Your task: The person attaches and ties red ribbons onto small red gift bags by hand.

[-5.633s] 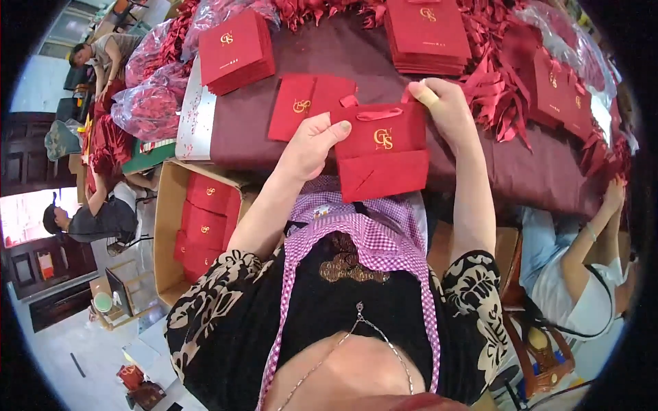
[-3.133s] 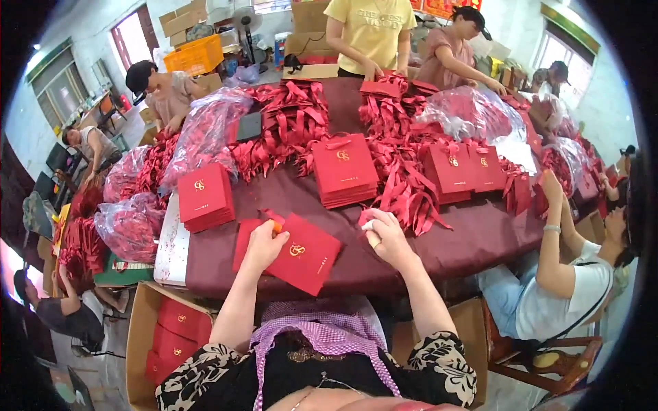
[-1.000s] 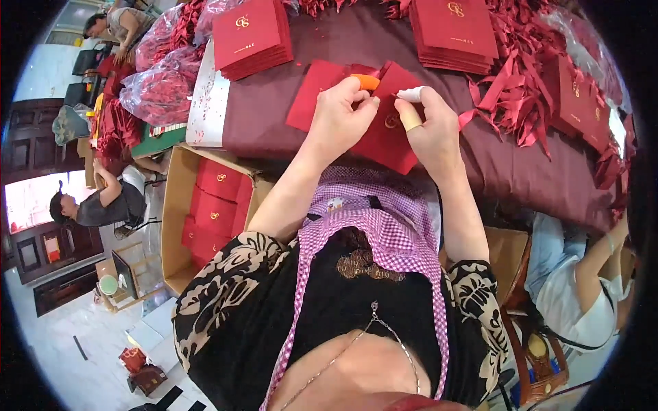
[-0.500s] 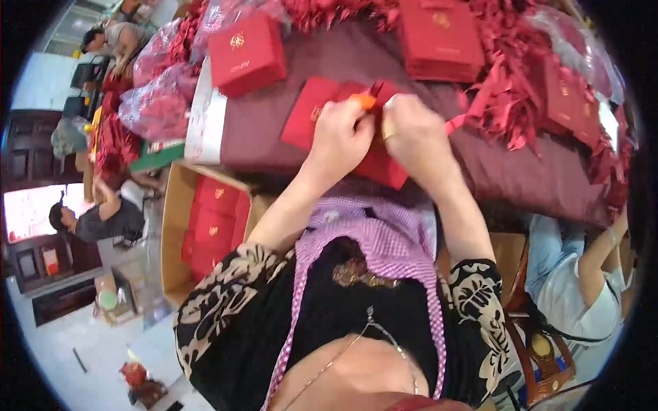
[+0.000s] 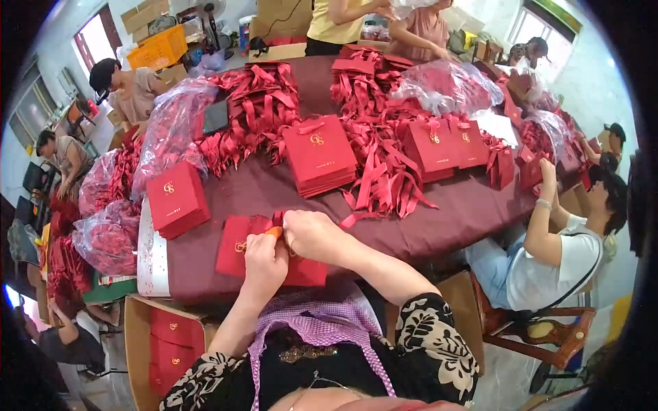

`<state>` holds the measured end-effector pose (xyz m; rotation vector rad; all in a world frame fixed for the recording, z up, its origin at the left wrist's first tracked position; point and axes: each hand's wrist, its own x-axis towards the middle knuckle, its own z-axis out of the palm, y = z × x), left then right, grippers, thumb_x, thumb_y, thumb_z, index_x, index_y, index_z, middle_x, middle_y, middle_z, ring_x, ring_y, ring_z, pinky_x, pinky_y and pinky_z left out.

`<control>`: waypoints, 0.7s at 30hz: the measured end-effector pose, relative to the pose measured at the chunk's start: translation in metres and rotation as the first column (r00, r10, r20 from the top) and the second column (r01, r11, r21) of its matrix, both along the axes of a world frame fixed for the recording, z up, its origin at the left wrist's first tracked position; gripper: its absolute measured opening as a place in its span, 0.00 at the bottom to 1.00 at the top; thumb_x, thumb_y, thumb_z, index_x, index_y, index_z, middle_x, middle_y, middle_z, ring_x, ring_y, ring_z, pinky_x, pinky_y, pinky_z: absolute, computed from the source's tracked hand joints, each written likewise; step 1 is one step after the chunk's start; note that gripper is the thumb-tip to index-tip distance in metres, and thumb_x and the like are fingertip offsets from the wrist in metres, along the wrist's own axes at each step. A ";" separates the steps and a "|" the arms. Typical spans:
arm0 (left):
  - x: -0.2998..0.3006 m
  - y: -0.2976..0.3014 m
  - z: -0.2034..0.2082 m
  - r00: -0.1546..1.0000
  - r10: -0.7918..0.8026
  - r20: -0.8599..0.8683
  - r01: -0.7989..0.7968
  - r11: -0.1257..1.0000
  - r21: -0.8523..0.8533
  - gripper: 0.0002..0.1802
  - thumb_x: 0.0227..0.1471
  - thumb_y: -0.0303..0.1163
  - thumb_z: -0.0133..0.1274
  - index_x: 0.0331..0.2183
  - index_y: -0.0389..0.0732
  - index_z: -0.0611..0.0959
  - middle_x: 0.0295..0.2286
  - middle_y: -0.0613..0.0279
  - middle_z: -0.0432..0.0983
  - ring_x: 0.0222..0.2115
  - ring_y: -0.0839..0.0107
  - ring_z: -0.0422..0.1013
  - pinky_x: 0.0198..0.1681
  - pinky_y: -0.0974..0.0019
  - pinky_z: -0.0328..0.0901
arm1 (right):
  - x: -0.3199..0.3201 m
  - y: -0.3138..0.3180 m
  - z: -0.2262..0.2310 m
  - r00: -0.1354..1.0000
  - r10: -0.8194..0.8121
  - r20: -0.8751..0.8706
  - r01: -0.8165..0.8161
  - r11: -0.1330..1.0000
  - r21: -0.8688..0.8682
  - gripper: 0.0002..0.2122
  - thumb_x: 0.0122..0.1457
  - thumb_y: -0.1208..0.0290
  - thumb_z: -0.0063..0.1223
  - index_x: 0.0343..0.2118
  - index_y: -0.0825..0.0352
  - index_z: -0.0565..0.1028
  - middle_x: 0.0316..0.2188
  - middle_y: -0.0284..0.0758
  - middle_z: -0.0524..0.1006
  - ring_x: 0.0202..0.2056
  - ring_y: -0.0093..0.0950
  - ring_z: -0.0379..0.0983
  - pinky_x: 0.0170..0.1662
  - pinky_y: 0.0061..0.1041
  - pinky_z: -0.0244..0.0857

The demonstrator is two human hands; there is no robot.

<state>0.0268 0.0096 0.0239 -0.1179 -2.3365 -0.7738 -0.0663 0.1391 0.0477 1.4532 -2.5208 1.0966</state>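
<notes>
Two flat red paper bags with gold lettering lie at the near table edge, one red bag [image 5: 229, 248] to the left and another red bag [image 5: 306, 272] under my hands. My left hand [image 5: 264, 259] is closed in a pinch at the upper edge of the bag, with an orange piece at its fingertips. Close against it, my right hand [image 5: 317, 236] is also closed, fingers curled down, with something white at the thumb. Whatever the right fingers pinch is hidden behind the knuckles.
A stack of red bags [image 5: 177, 200] stands left, another bag stack [image 5: 319, 156] ahead. Loose red ribbons [image 5: 389, 175] spread beside it. Plastic-wrapped bundles [image 5: 449, 88] lie farther back. A cardboard box [image 5: 137, 342] holding red bags stands at my left. Several people work around the table.
The view has tilted up, showing more of the far table and the people there. My hands remain together over the bag, both still closed; a ribbon end beside my right hand is no longer visible.
</notes>
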 end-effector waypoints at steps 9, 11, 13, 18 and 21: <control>-0.006 -0.018 0.020 0.974 -0.148 0.171 0.098 0.957 0.273 0.08 0.48 0.22 0.52 0.35 0.35 0.80 0.21 0.52 0.72 0.25 0.56 0.68 0.28 0.56 0.63 | -0.002 0.019 0.011 0.989 0.022 0.147 0.005 0.984 -0.176 0.05 0.51 0.76 0.52 0.28 0.72 0.71 0.25 0.47 0.75 0.31 0.45 0.74 0.33 0.36 0.67; -0.007 -0.020 0.017 0.979 -0.163 0.122 0.127 0.957 0.263 0.09 0.48 0.22 0.52 0.35 0.36 0.80 0.23 0.52 0.73 0.26 0.56 0.69 0.29 0.57 0.63 | 0.002 0.018 0.011 0.992 0.011 0.122 0.013 0.982 -0.187 0.05 0.51 0.76 0.53 0.28 0.72 0.70 0.25 0.46 0.75 0.31 0.45 0.74 0.33 0.37 0.67; -0.007 -0.021 0.012 0.981 -0.178 0.070 0.156 0.956 0.248 0.09 0.47 0.22 0.53 0.35 0.36 0.81 0.24 0.52 0.74 0.26 0.55 0.69 0.30 0.57 0.63 | 0.006 0.018 0.011 0.993 0.023 0.115 -0.002 0.984 -0.176 0.06 0.51 0.76 0.53 0.29 0.72 0.70 0.25 0.46 0.75 0.31 0.46 0.73 0.33 0.37 0.67; -0.008 -0.024 0.005 0.978 -0.201 0.054 0.194 0.974 0.118 0.09 0.46 0.21 0.54 0.34 0.35 0.80 0.29 0.50 0.76 0.29 0.53 0.70 0.33 0.59 0.63 | 0.013 0.018 0.004 0.991 -0.006 0.135 0.028 0.986 -0.165 0.06 0.51 0.76 0.55 0.30 0.71 0.71 0.26 0.46 0.75 0.31 0.45 0.74 0.34 0.36 0.67; -0.006 -0.027 0.009 0.974 -0.222 0.030 0.217 0.969 0.121 0.09 0.46 0.21 0.54 0.34 0.34 0.79 0.29 0.50 0.75 0.29 0.53 0.69 0.33 0.59 0.63 | 0.018 0.014 -0.001 0.982 -0.006 0.188 0.054 0.966 -0.251 0.06 0.52 0.77 0.56 0.31 0.71 0.71 0.26 0.45 0.75 0.30 0.41 0.75 0.33 0.33 0.68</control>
